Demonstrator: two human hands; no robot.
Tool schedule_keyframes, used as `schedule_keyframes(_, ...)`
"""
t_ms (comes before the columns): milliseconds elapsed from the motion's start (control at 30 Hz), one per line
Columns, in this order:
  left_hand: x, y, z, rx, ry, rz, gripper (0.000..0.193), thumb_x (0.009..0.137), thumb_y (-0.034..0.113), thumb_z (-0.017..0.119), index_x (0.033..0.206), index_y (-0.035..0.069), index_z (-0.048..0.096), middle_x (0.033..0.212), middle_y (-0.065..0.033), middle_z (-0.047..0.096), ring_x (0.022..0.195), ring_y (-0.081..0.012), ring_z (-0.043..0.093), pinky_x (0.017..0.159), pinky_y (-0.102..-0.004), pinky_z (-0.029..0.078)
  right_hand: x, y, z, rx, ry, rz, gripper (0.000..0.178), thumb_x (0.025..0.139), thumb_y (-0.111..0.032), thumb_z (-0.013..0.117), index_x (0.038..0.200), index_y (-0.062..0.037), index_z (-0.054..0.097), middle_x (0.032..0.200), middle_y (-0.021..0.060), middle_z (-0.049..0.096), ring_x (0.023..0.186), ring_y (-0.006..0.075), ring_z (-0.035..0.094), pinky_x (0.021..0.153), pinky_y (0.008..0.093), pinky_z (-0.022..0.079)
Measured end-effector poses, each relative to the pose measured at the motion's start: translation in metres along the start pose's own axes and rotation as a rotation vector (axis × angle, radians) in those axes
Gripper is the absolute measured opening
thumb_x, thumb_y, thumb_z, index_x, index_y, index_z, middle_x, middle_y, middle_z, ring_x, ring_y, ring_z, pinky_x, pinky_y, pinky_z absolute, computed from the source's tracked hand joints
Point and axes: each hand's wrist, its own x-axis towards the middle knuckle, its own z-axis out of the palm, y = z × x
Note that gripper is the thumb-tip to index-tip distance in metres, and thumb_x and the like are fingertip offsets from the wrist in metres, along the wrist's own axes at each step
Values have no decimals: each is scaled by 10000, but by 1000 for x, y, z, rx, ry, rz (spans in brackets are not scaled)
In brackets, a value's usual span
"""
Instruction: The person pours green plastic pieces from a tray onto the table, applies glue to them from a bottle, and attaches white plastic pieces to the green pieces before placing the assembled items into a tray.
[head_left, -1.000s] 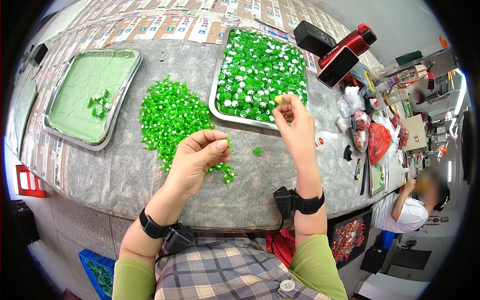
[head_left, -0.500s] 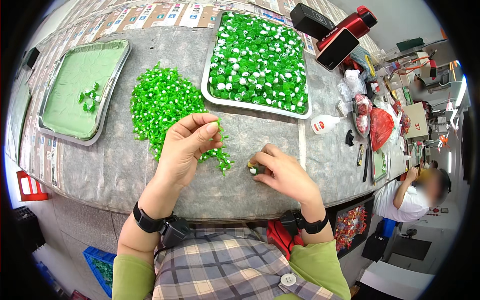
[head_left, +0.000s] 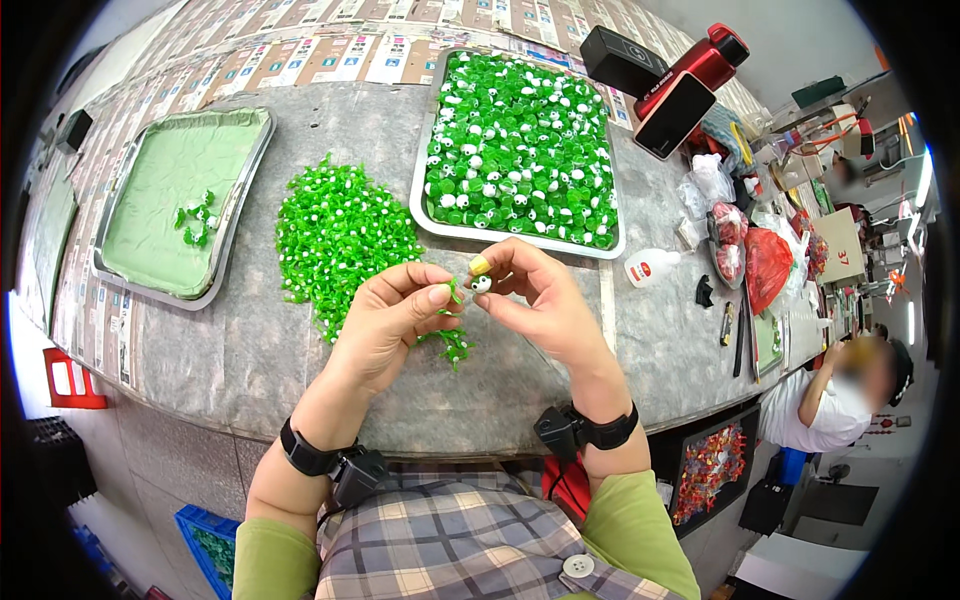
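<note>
My left hand (head_left: 385,325) pinches a small bright green plastic piece (head_left: 455,291) between thumb and forefinger. Facing it, my right hand (head_left: 540,305) grips a small white panda-like bead (head_left: 481,285) with black spots; a yellow wrap covers one fingertip. The two pieces are close together, and whether they touch I cannot tell. Beyond my left hand lies a heap of green and white pieces (head_left: 340,235), with a few strays by my fingers. Behind my right hand, a metal tray (head_left: 520,243) is full of round green and white beads.
At the left, a green-lined tray (head_left: 165,255) holds several green and white pieces (head_left: 198,218). A white bottle (head_left: 651,267), a black phone (head_left: 675,115), a red flask (head_left: 715,55) and plastic bags (head_left: 768,268) stand to the right. Another person (head_left: 825,405) sits at far right.
My right hand has lifted the panda-like bead off the table and brought it up beside my left hand. My left hand still holds its green piece. The view has shifted slightly.
</note>
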Motion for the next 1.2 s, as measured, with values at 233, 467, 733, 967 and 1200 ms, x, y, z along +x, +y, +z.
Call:
schedule_keyframes(233,3,-1,2,55,17,23,151,780,111,583,901,25,559,866,-57,604,790,-106,564,729,-229,455,1,10,4,100,8,119,241,706,8,537,942,-36,518,759,-22,504,651,36,460,597,174,391)
schedule_keyframes(467,2,-1,4,74,20,32,154,783,111,577,909,24,560,888,-69,604,818,-117,563,742,-241,450,-4,11,5,102,13,91,249,716,9,539,963,-23,527,814,-3,541,688,47,503,620,178,414)
schedule_keyframes(733,1,0,5,87,9,24,153,787,119,574,911,31,559,893,-71,604,827,-126,566,745,-250,453,-10,1,1,240,19,183,202,778,-29,547,976,-10,512,865,19,551,761,70,536,689,199,438)
schedule_keyframes(967,0,0,3,27,-9,-7,148,788,121,575,908,38,554,899,-74,603,833,-141,573,753,-264,461,-8,-4,1,382,84,121,194,774,-34,567,949,-16,486,866,21,541,796,75,532,708,204,442)
schedule_keyframes(1200,-1,3,7,5,-11,11,147,794,121,567,910,33,548,904,-83,602,871,-172,577,749,-273,469,-7,-1,6,316,109,114,204,761,-41,591,936,-22,488,869,29,555,802,72,533,700,197,430)
